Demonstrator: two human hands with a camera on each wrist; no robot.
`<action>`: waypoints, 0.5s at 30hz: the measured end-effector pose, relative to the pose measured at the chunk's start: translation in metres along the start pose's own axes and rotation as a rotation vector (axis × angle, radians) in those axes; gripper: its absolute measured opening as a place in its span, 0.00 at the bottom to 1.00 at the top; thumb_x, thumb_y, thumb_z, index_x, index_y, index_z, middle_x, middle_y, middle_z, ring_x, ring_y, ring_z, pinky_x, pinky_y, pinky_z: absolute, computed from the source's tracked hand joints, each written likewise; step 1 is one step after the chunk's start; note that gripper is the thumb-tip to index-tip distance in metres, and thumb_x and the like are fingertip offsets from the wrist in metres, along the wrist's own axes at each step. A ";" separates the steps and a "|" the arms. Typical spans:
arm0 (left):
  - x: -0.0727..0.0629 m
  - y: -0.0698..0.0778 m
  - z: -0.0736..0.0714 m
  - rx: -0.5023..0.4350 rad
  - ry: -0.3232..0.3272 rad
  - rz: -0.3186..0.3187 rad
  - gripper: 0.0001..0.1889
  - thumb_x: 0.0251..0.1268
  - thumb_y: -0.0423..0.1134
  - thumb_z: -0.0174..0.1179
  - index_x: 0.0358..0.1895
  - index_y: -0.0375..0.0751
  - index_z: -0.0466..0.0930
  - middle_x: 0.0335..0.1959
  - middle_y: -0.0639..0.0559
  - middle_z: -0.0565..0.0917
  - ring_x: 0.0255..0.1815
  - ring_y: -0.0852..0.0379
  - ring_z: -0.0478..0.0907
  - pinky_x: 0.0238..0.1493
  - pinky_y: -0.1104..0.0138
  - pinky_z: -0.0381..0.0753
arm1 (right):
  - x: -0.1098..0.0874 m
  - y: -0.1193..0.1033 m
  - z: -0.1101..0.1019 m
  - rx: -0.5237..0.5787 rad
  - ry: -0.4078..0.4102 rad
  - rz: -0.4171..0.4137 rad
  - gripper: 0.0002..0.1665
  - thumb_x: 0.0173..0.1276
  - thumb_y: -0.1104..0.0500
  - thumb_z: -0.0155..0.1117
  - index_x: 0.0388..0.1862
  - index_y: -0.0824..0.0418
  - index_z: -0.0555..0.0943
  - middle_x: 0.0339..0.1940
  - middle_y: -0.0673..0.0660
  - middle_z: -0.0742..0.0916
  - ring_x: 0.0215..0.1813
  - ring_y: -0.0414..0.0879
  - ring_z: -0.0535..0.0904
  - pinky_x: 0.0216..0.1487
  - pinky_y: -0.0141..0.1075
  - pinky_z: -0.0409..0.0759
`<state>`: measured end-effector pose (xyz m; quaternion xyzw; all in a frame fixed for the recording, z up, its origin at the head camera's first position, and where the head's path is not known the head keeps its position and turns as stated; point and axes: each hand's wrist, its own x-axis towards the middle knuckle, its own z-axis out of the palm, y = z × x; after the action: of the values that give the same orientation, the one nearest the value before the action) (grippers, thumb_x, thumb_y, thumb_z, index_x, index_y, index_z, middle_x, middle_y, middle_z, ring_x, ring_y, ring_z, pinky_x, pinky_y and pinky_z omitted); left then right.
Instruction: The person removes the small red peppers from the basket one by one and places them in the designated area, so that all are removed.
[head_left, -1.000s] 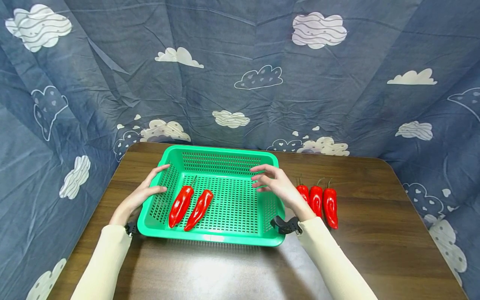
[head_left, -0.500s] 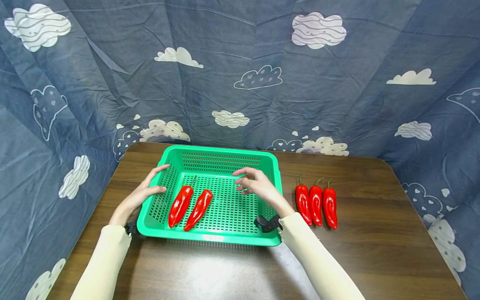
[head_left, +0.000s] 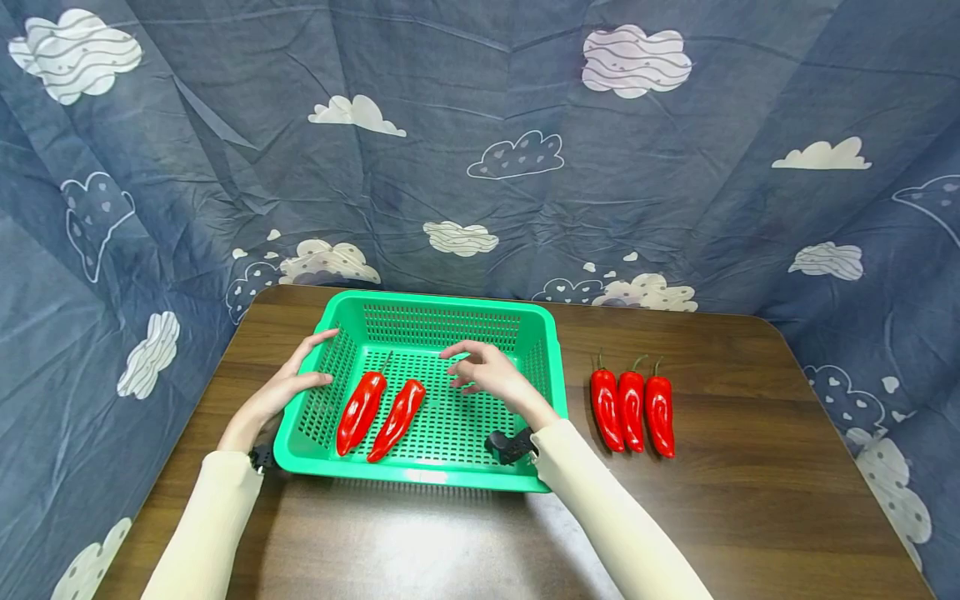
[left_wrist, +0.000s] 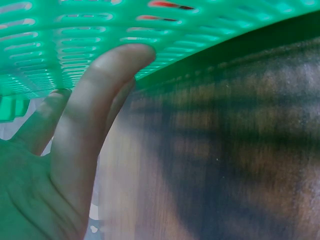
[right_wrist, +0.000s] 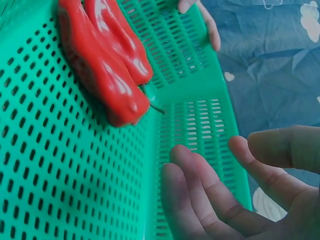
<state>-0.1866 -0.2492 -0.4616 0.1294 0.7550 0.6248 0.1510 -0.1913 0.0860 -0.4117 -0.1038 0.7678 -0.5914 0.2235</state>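
My left hand [head_left: 285, 385] is at the left rim of a green perforated plastic basket [head_left: 420, 477], thumb and fingers spread against its side wall. The left wrist view has its fingers [left_wrist: 82, 125] against the outside of that wall. Two shiny red peppers lie inside, toward the left: a left pepper [head_left: 362, 414] with a green stem, and a right pepper [head_left: 398, 421] whose stem is hard to see. Over the right half of the basket hovers my right hand [head_left: 491, 372], loosely bent and holding nothing. The right wrist view has both peppers [right_wrist: 102, 65] beyond its fingertips [right_wrist: 182, 150].
Three more red peppers [head_left: 632, 411] lie side by side on the wooden table [head_left: 750, 467], right of the basket, stems pointing away. A blue cloud-print curtain [head_left: 517, 217] hangs behind and around the table.
My right hand has moved left, from the basket's right side to over its inside, uncovering the leftmost table pepper. The left hand and all the peppers have stayed put.
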 end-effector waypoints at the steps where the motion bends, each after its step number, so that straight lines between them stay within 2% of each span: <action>1: 0.000 0.000 0.000 -0.002 -0.001 0.000 0.36 0.67 0.31 0.52 0.75 0.46 0.47 0.76 0.44 0.38 0.72 0.40 0.40 0.58 0.46 0.55 | 0.001 0.000 0.001 -0.002 -0.007 -0.002 0.19 0.69 0.67 0.52 0.57 0.67 0.76 0.46 0.70 0.82 0.46 0.65 0.80 0.47 0.53 0.78; 5: 0.000 0.000 0.000 0.002 -0.002 0.003 0.36 0.67 0.31 0.53 0.76 0.46 0.47 0.76 0.44 0.38 0.72 0.40 0.39 0.58 0.46 0.55 | 0.004 0.003 0.007 -0.010 -0.035 0.006 0.19 0.69 0.67 0.51 0.58 0.68 0.76 0.47 0.72 0.81 0.47 0.66 0.79 0.46 0.51 0.78; 15: -0.001 0.002 0.001 -0.002 -0.002 -0.003 0.36 0.67 0.31 0.52 0.76 0.46 0.47 0.76 0.44 0.39 0.71 0.40 0.44 0.58 0.49 0.58 | 0.012 0.004 0.022 -0.038 -0.138 0.070 0.22 0.69 0.68 0.50 0.62 0.68 0.72 0.50 0.73 0.79 0.48 0.66 0.79 0.47 0.52 0.78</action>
<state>-0.1853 -0.2487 -0.4600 0.1285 0.7545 0.6252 0.1529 -0.1914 0.0634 -0.4228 -0.1218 0.7649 -0.5599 0.2945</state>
